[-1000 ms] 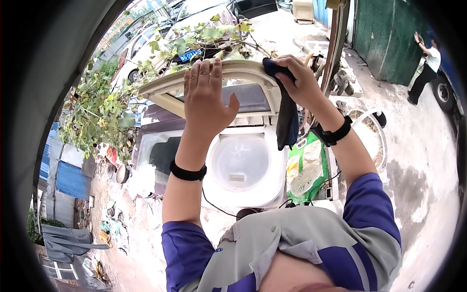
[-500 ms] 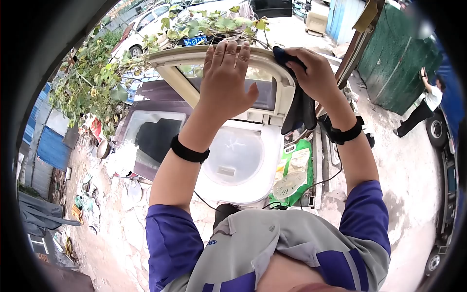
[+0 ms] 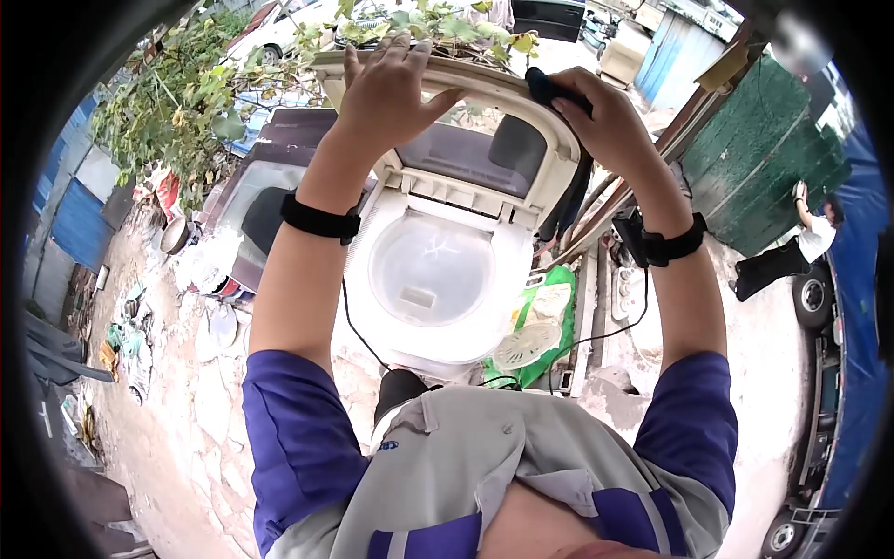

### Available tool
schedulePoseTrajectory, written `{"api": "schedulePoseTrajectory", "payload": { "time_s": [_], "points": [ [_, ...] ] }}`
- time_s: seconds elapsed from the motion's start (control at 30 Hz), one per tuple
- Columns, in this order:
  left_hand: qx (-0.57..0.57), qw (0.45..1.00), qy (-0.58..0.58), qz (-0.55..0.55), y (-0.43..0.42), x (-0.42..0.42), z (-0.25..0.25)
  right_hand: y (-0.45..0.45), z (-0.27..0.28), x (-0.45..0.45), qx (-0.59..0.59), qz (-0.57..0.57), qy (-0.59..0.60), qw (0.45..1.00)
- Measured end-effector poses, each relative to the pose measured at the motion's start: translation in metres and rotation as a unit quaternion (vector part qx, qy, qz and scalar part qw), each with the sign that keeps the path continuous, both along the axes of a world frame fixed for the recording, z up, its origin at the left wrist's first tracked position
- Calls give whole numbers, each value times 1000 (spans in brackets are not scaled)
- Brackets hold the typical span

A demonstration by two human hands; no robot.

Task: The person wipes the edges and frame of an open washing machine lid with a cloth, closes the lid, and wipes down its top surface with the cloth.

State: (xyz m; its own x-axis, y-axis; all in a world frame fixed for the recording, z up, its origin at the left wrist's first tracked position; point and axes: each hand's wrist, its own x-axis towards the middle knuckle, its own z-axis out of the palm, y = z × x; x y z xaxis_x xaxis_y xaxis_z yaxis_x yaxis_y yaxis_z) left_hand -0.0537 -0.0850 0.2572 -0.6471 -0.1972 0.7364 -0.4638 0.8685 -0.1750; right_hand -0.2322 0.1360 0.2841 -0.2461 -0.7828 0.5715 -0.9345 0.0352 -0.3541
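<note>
Cream plastic frames the raised lid (image 3: 562, 154) of a white washing machine (image 3: 507, 275), which stands in the middle of the scene, just beyond the person's grey and purple shirt (image 3: 438, 466). The left hand (image 3: 384, 104) lies over the far left part of the lid's rim, fingers slightly spread and thumb held well out to the right; how firmly the palm presses I cannot tell. The right hand (image 3: 601, 119) pinches a dark cloth (image 3: 543, 88) between thumb and fingers at the lid's far right corner, and the cloth's loose end hangs along the lid's right side. Black bands circle both wrists.

Below the lid, the machine's top shows a round, pale, see-through centre (image 3: 431, 268). Near its right side lies a green bag (image 3: 557, 279) with a slotted white disc (image 3: 527, 347) on it. To the left sits a purple-brown machine (image 3: 284, 135), with a leafy vine (image 3: 172, 116) beyond it. Far right, another person (image 3: 815, 240) in a white top stands beside a green metal wall (image 3: 740, 154).
</note>
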Motion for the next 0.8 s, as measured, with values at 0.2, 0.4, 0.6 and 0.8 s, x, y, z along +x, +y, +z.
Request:
{"api": "schedulePoseTrajectory", "payload": {
  "time_s": [0.2,0.4,0.6,0.8],
  "points": [
    [15,996,36,-77,-12,6,-7,10,-4,-2,-25,-23,40,999],
    [-1,997,41,-65,-2,2,-6,-32,26,15,52,-30,153,986],
    [-12,994,79,-73,-4,0,-9,-101,50,18,132,54,220,965],
    [17,996,58,-66,8,15,-7,-94,49,18,110,156,156,969]
  ]
}}
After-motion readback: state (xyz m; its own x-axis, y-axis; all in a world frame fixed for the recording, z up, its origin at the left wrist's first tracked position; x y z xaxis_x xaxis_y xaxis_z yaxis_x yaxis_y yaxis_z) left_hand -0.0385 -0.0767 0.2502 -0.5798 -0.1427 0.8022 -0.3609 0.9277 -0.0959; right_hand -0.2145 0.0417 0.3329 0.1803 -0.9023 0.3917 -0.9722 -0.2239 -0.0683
